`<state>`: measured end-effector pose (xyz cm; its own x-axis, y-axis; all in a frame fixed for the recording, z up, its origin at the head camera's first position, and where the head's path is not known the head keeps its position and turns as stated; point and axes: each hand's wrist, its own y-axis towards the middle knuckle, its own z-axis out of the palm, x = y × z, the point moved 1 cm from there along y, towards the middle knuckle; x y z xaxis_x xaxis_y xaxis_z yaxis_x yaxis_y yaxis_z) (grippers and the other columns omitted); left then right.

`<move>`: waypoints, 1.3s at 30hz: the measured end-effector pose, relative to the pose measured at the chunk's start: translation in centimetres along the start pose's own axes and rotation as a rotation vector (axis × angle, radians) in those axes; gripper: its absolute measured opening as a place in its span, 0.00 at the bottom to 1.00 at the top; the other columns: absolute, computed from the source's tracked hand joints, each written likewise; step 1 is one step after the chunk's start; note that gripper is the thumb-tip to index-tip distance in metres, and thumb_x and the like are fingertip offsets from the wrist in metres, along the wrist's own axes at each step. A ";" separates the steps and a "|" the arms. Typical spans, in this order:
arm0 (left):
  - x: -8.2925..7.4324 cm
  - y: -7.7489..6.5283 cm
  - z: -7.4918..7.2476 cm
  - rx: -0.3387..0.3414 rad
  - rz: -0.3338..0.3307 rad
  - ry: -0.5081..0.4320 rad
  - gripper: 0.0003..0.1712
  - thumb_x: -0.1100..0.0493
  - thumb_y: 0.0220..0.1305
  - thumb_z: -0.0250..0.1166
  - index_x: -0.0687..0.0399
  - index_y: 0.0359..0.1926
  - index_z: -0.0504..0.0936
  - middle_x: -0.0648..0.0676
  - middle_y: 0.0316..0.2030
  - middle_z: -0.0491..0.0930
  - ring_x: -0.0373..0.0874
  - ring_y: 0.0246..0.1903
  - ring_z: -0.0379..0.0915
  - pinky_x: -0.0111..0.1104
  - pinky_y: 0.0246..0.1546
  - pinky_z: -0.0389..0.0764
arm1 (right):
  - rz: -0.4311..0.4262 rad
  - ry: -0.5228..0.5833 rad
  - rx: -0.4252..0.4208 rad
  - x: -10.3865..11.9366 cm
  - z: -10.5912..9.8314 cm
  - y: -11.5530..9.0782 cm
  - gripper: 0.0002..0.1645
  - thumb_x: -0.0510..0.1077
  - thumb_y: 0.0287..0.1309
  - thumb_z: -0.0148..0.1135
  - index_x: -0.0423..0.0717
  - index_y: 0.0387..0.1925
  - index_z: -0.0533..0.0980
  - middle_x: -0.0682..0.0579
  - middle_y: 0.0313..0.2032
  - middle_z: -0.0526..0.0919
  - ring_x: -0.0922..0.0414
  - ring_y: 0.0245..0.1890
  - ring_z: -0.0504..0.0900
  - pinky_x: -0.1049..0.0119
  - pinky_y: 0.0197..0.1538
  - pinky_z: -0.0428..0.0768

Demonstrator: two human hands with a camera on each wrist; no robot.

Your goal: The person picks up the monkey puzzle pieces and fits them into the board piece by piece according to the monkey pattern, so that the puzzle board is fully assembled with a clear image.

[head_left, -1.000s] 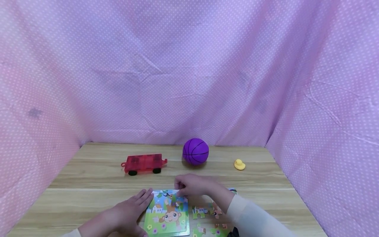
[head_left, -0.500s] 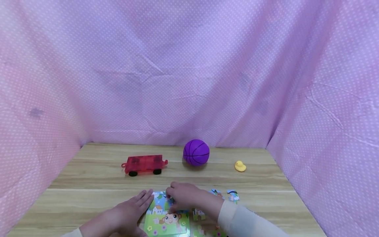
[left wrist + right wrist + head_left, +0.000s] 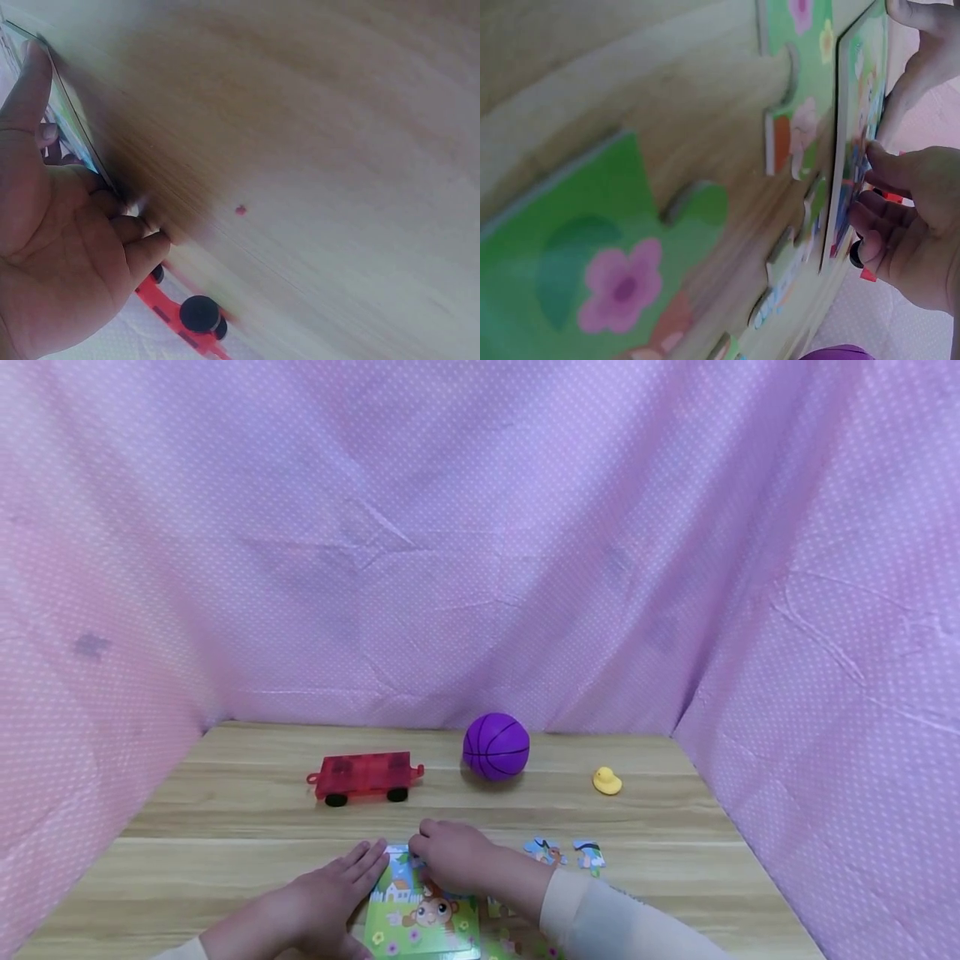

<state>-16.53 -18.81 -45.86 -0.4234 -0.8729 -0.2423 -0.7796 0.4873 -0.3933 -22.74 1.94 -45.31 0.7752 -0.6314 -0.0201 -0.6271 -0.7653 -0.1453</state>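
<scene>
A square puzzle board (image 3: 423, 927) with a monkey picture lies at the table's front. My left hand (image 3: 326, 902) rests along its left side, fingers stretched at the edge; the left wrist view shows the same hand (image 3: 75, 247) against the board's rim. Over the upper part of the board, my right hand (image 3: 453, 856) has curled fingers and thumb at a puzzle piece, mostly hidden under the hand. In the right wrist view, the thumb and fingertips of that hand (image 3: 915, 217) meet the board's surface (image 3: 859, 112).
Loose puzzle pieces (image 3: 588, 853) lie right of the board, some beneath the right forearm; a green flower piece (image 3: 570, 277) is close in the right wrist view. Behind stand a red toy wagon (image 3: 365, 777), a purple ball (image 3: 496, 747) and a yellow duck (image 3: 607, 781). Pink dotted cloth (image 3: 480, 568) surrounds the table.
My right hand has moved left across the board from its upper right corner toward its upper left, uncovering loose pieces on the right. The left hand has stayed in place.
</scene>
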 end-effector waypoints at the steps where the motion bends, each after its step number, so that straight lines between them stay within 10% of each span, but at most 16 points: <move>1: 0.0 0.0 0.0 0.001 0.002 -0.001 0.70 0.17 0.38 0.62 0.48 0.77 0.54 0.51 0.78 0.48 0.56 0.76 0.43 0.54 0.68 0.62 | -0.007 0.009 0.001 -0.1 0.0 0.0 0.17 0.58 0.62 0.64 0.64 0.51 0.77 0.63 0.42 0.75 0.68 0.39 0.75 0.72 0.44 0.78; 15: 0.1 0.3 0.0 0.015 -0.008 0.000 0.70 0.17 0.36 0.63 0.45 0.77 0.54 0.50 0.77 0.49 0.56 0.75 0.45 0.55 0.68 0.62 | -0.209 -0.082 -0.029 -1.2 -0.2 -1.0 0.19 0.58 0.62 0.64 0.65 0.54 0.78 0.64 0.43 0.75 0.69 0.38 0.71 0.75 0.46 0.75; 39: 0.4 0.1 0.2 -0.005 0.029 -0.070 0.69 0.24 0.42 0.68 0.53 0.77 0.52 0.53 0.77 0.49 0.56 0.75 0.44 0.56 0.68 0.60 | -0.194 -0.067 -0.087 1.3 0.4 1.7 0.19 0.57 0.65 0.60 0.58 0.54 0.78 0.63 0.43 0.77 0.69 0.44 0.74 0.77 0.53 0.74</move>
<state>-16.69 -19.11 -46.16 -0.4132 -0.8545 -0.3149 -0.7695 0.5125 -0.3811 -22.75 -0.13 -45.98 0.8833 -0.4640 -0.0665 -0.4679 -0.8812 -0.0672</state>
